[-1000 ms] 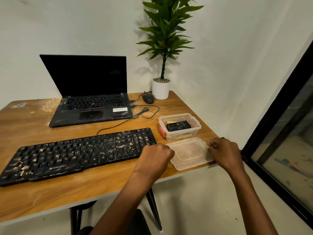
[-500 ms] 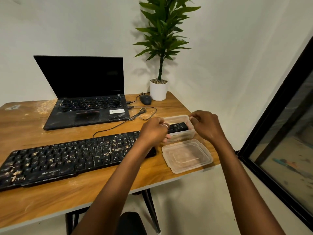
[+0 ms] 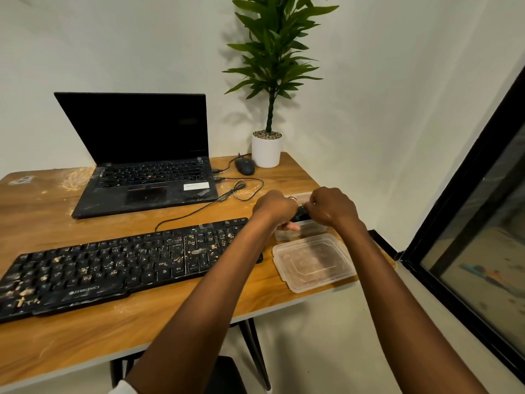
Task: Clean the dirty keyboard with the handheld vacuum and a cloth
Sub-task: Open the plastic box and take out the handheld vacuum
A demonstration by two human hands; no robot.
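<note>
Black vacuum (image 3: 300, 216) held by left hand (image 3: 274, 209), right hand (image 3: 333, 208).

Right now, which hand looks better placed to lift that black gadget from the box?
Probably the right hand: its fingers curl onto the black gadget, while the left hand grips the box end.

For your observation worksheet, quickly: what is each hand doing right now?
Left hand: grips the clear container at its end.
Right hand: curled onto the black device inside.
</note>
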